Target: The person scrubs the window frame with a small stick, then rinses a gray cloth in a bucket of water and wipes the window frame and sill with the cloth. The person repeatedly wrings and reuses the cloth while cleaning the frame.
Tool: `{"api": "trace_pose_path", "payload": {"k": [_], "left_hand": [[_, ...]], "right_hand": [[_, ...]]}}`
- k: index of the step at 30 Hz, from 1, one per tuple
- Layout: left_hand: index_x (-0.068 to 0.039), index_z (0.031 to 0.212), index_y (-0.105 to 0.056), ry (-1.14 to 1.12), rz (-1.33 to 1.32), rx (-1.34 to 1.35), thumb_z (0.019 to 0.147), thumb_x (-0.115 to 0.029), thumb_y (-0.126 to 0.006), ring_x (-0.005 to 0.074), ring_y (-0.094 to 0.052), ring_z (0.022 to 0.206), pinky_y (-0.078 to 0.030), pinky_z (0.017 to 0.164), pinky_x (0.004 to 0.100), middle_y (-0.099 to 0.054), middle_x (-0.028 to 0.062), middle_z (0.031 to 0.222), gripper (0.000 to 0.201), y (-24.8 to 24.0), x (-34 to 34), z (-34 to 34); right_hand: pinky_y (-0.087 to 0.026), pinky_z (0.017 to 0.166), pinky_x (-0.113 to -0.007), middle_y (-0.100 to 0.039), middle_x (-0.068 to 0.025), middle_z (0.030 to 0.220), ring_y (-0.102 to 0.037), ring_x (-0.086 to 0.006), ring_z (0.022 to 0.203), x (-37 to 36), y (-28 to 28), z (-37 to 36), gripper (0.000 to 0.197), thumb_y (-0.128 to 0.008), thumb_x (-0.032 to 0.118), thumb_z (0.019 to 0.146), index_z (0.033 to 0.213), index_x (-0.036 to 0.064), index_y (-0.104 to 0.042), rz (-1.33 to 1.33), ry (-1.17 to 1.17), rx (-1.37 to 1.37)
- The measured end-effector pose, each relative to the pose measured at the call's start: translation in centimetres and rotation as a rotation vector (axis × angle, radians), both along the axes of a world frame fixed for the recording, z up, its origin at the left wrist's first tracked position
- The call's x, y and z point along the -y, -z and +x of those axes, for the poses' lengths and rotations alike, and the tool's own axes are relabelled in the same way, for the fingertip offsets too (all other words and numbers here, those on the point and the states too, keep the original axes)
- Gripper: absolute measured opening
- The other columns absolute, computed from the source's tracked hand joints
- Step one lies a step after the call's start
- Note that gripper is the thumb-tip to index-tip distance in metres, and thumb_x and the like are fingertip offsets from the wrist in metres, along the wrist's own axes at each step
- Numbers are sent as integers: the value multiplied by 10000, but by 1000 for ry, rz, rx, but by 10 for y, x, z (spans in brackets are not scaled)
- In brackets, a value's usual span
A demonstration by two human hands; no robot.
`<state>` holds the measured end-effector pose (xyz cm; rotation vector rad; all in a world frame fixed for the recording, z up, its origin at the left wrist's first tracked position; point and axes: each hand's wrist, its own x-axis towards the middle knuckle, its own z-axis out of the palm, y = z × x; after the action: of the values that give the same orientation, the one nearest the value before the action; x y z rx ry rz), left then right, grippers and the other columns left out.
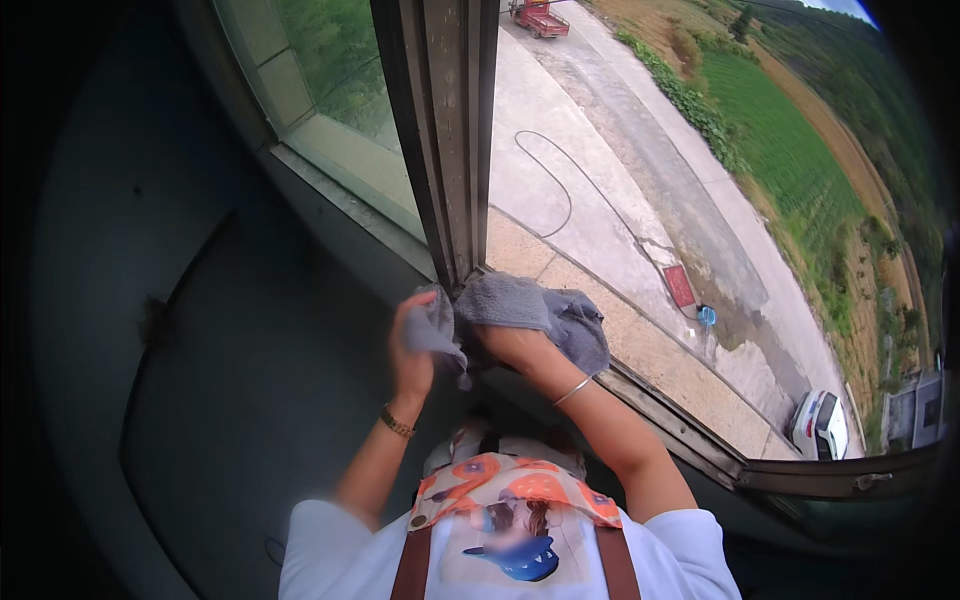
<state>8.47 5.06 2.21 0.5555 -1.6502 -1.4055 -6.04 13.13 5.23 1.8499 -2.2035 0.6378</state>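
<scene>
At the window sill, two hands work a grey cloth against the frame.

From the head view, the left hand is clamped on one bunched end of the grey cloth, and the right hand grips the larger part, which lies draped over it. The cloth rests at the foot of the upright window frame, just above the sill. Far below outside lie a concrete yard and a white car.
</scene>
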Motion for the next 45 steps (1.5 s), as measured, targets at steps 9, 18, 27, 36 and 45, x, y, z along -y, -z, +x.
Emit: {"api": "trace_pose_path", "payload": {"k": [9, 18, 27, 36, 45], "left_hand": [[-1, 1093, -559, 39, 44, -50, 999, -253, -400, 161, -530, 1050, -412, 946, 301, -561, 73, 1137, 312, 8, 4, 11], [-11, 1103, -556, 89, 81, -77, 997, -275, -405, 166, -533, 1049, -420, 938, 306, -563, 72, 1134, 322, 5, 4, 5], [-10, 1078, -577, 23, 21, -50, 976, -211, -416, 154, -533, 1033, -409, 932, 284, -570, 69, 1108, 277, -10, 3, 11], [13, 1096, -580, 9, 153, -72, 970, -309, -392, 197, -530, 1067, -388, 953, 319, -577, 103, 1112, 394, -10, 6, 11], [-19, 1084, -572, 71, 181, -154, 943, -160, -420, 168, -537, 1048, -435, 917, 303, -559, 86, 1150, 251, -17, 10, 16]], "right_hand": [[-456, 571, -472, -605, -195, 715, -601, -371, 653, 3, 0, 8, 143, -572, 172, 731, 701, 44, -627, 152, 151, 38], [-462, 743, -475, -615, -212, 892, -575, -420, 822, -5, 5, -10, 184, -568, 116, 756, 909, 38, -634, 43, -54, 303], [-475, 642, -456, -582, -243, 841, -579, -417, 757, 49, -2, 1, 167, -542, 93, 776, 901, -8, -589, 0, 193, 218], [-429, 759, -486, -558, -217, 953, -534, -415, 883, 29, -24, -5, 258, -605, 116, 744, 994, 55, -583, -326, 36, 351], [-443, 778, -469, -564, -204, 970, -541, -406, 903, 45, -12, -8, 229, -594, 111, 771, 995, 60, -591, -290, 48, 493]]}}
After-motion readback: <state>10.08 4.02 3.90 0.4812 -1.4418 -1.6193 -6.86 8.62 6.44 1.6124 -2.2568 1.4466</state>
